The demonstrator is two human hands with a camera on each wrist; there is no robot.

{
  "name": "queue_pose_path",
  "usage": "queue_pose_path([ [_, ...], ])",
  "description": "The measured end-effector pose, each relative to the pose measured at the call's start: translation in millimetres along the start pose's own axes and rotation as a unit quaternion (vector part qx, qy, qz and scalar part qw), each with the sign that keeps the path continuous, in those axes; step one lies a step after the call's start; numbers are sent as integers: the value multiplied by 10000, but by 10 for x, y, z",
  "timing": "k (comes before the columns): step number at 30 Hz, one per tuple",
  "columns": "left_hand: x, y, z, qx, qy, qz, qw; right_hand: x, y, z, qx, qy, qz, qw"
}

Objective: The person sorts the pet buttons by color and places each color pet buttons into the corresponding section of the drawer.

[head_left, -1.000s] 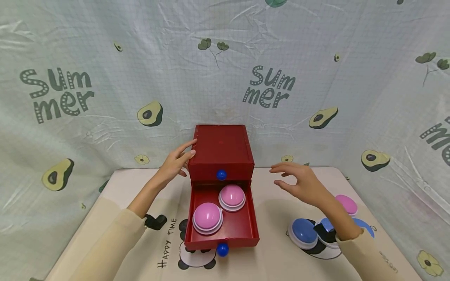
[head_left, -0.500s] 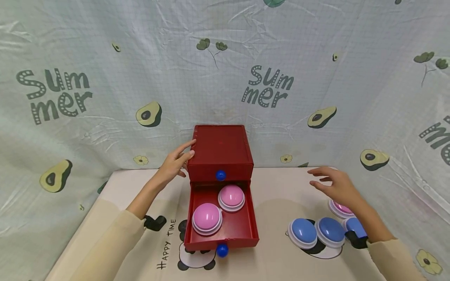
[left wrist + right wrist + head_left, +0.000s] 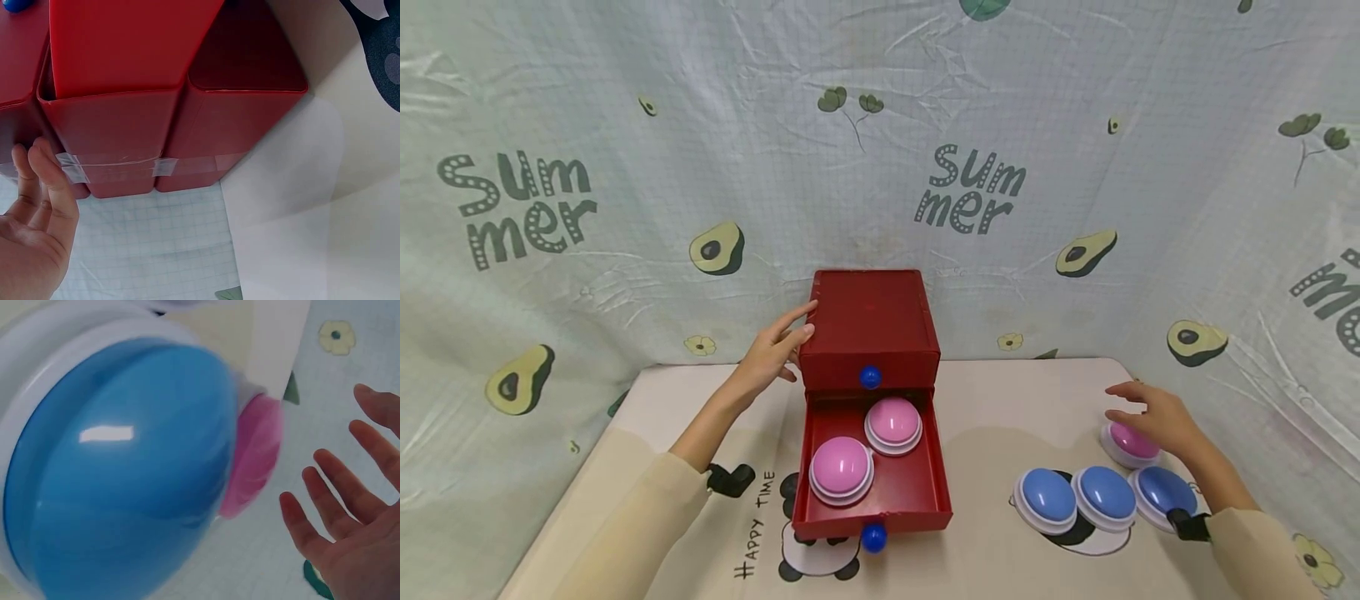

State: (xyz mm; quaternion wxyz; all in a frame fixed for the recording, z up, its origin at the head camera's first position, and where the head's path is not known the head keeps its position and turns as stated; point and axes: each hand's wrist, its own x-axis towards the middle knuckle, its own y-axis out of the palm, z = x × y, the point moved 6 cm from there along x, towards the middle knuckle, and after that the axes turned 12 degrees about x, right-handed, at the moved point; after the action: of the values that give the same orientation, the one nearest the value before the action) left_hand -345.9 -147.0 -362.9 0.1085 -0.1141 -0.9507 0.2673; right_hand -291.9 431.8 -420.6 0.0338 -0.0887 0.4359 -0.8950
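Observation:
A red drawer cabinet (image 3: 871,315) stands at the back, its lower drawer (image 3: 908,493) pulled out. Inside lie two pink dome-topped push buttons with white bases, one pink button (image 3: 841,467) in front and another pink button (image 3: 893,420) behind. My left hand (image 3: 766,357) touches the cabinet's left side with relaxed fingers. On the right, my right hand (image 3: 1163,418) hovers over a third pink button (image 3: 1127,448), partly covering it in the head view. Its fingers (image 3: 337,481) are spread with nothing between them, beside the pink dome in the right wrist view.
In front of that pink button, three blue buttons stand in a row: a left one (image 3: 1048,495), a middle one (image 3: 1105,492) and a right one (image 3: 1163,490). Blue knobs mark the upper drawer (image 3: 827,371) and the lower one. A patterned cloth (image 3: 880,183) hangs behind the table.
My right hand has moved right and down, from beside the cabinet to over the pink button on the table. The left hand has stayed at the cabinet's side.

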Motion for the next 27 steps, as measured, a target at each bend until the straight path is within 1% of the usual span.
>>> queue_pose_path([
  [3,1,6,11,-33,-2,4,10000,-32,7,-105,-53,230,182,9996],
  [7,6,5,12,-54,36,-8,10000,-57,8,-196,-85,305,431,9986],
  [10,10,3,18,-66,55,-16,10000,-78,23,-247,-3,442,670,9968],
  [15,6,8,32,-86,25,-5,10000,-109,85,-340,237,824,1054,9907],
  [19,4,11,32,-56,23,3,10000,-110,76,-366,250,831,1110,9900],
  [27,10,-4,21,-47,31,-4,10000,-159,45,-339,307,661,1074,9915],
])
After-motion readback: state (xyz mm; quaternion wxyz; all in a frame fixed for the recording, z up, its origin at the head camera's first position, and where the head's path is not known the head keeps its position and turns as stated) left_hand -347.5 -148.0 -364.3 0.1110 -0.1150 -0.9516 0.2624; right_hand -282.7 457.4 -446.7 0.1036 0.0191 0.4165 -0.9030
